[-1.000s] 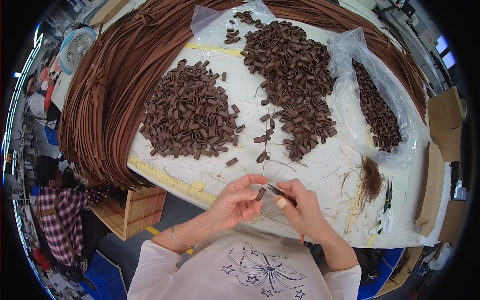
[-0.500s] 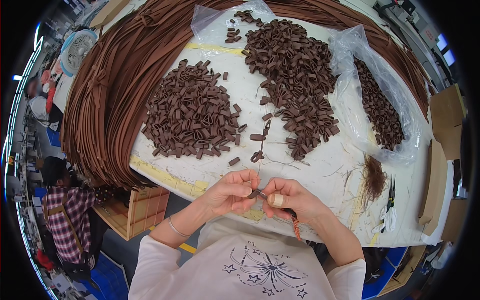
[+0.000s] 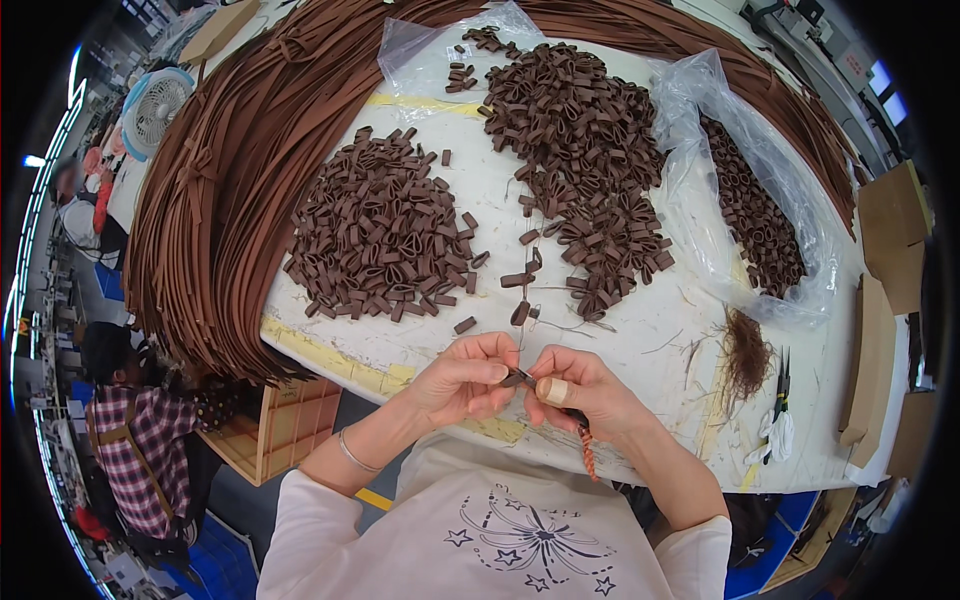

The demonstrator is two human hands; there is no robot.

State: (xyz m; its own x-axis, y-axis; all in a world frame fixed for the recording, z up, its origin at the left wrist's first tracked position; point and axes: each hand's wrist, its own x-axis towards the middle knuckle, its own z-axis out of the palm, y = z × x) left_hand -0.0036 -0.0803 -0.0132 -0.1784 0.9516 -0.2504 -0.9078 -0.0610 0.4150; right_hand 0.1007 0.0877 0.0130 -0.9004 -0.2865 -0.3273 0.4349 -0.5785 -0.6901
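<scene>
My left hand [image 3: 462, 380] pinches a small dark brown leather-like loop [image 3: 512, 378] between thumb and fingers, at the table's near edge. Against it, my right hand [image 3: 585, 390], with a tan bandage on the thumb, grips a slim dark tool whose orange wrapped handle [image 3: 588, 455] sticks out below the palm. The tool's tip is small, and its kind is not clear. A thin thread [image 3: 521, 345] runs from my fingers up the table, past several loose-lying loops [image 3: 519, 312].
Two heaps of brown loops, a left pile [image 3: 385, 235] and a middle pile [image 3: 590, 150], lie ahead. Right of them are a clear plastic bag [image 3: 815, 250] of loops, a thread tangle [image 3: 745, 355] and dark-tipped snips [image 3: 782, 390]. Long brown strips [image 3: 200, 220] border the table. Another person [image 3: 140, 430] sits at left.
The loops along the thread have shifted and turned a little on the table. Both hands stay in nearly the same place, with the loop's angle between them slightly altered.
</scene>
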